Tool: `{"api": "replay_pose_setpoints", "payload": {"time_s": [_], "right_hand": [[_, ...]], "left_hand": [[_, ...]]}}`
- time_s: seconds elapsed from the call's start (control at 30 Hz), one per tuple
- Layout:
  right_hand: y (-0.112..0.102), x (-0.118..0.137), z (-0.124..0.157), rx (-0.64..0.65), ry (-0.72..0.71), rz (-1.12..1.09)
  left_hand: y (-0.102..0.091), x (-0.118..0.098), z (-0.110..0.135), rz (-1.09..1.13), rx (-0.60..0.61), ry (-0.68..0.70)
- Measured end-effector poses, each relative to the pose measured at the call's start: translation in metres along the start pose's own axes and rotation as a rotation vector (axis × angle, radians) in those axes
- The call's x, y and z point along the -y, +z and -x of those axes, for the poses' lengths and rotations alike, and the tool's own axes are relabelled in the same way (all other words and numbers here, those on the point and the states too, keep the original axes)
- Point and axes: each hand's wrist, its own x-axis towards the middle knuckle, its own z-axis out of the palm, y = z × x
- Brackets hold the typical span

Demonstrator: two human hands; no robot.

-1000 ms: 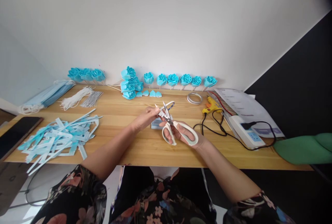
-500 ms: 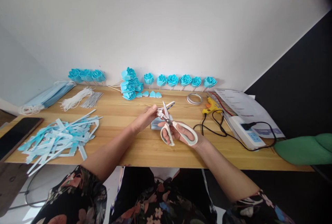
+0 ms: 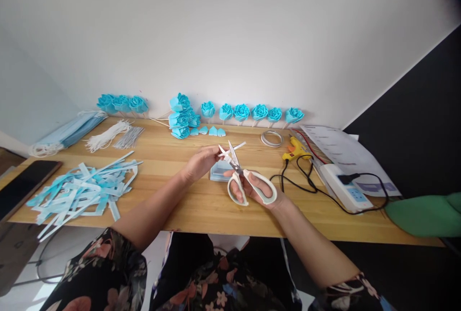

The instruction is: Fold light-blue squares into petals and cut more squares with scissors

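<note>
My right hand [image 3: 256, 189] has its fingers through the handles of white-handled scissors [image 3: 238, 170], whose blades stand apart and point away from me. My left hand [image 3: 202, 162] is closed, pinching a narrow whitish strip [image 3: 239, 146] that lies across the blades. Small white bits show by the blades, too blurred to name. Below both hands, a folded pale blue piece of mask fabric [image 3: 217, 173] lies on the wooden table [image 3: 201, 210], partly hidden by my right hand. Beyond them sit several cut blue petals [image 3: 213, 131].
Several blue fabric flowers [image 3: 241, 112] line the wall. To the left are cut strips [image 3: 86, 188], face masks [image 3: 74, 130], white cords [image 3: 108, 135] and a phone [image 3: 27, 181]. On the right are a tape roll [image 3: 272, 138], yellow glue gun [image 3: 296, 148], power strip [image 3: 347, 188] and papers [image 3: 342, 152].
The scissors blades have opened wider, and the handles have spread apart. The strip near the tips has changed from a curled shape to a straighter one. My left hand stays nearly in place.
</note>
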Motion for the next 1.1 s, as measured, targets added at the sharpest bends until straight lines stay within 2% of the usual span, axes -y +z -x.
{"api": "replay_pose_setpoints", "payload": {"time_s": [0.33,0.8,0.97,1.1], "right_hand": [[0.0018,0.0009,0.0004,-0.040,0.002,-0.040],[0.0045,0.0073,-0.0017,-0.040,0.063,-0.240],[0.0026,0.0070,-0.0022,-0.068,0.086,-0.228],[0.0004,0.0068,-0.0019,-0.090,0.100,-0.216]], "left_hand": [[-0.0011,0.0069,0.0012,-0.125,0.065,-0.011],[-0.0085,0.0108,0.0007,-0.228,0.058,0.014],[-0.0102,0.0108,-0.0002,-0.306,0.077,0.050],[-0.0098,0.0074,0.0001,-0.414,0.035,0.066]]}}
